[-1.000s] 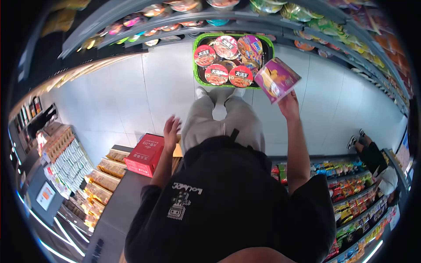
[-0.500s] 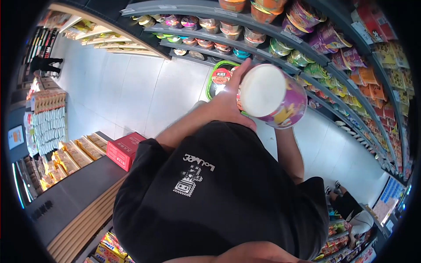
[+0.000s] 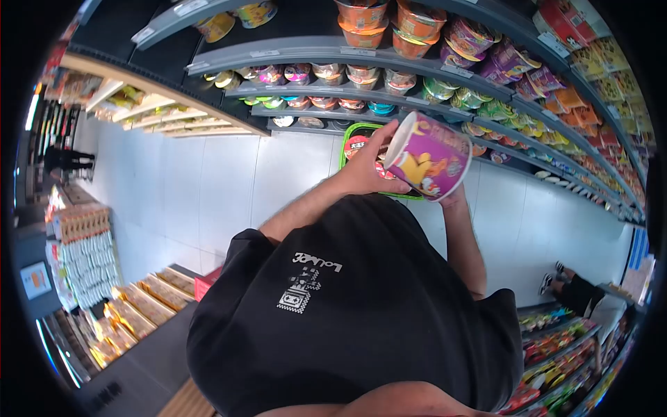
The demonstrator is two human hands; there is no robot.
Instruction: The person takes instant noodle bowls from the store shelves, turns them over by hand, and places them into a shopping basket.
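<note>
A purple instant noodle cup (image 3: 432, 158) is held in front of my chest, tilted, with its printed side toward me. My left hand (image 3: 367, 167) grips the cup's white end from the left, thumb below and fingers above. On the other side, my right hand (image 3: 456, 197) holds the cup's lower right edge; most of its fingers are hidden behind the cup. Below and behind my left hand is a green-rimmed basket (image 3: 345, 142) with red-lidded noodle bowls (image 3: 356, 144) in it, partly covered by the hand and cup.
Curved grey shelves (image 3: 292, 57) ahead and to the right carry many noodle bowls, cups and packets. A wooden rack (image 3: 174, 115) stands at the left. Packaged goods (image 3: 135, 313) and a red box (image 3: 207, 281) are at lower left. Another person (image 3: 583, 292) is at the right, another (image 3: 66, 160) far left.
The cup has been turned, so its purple printed side now faces me instead of its round white end. The view has shifted, showing more of the upper shelf.
</note>
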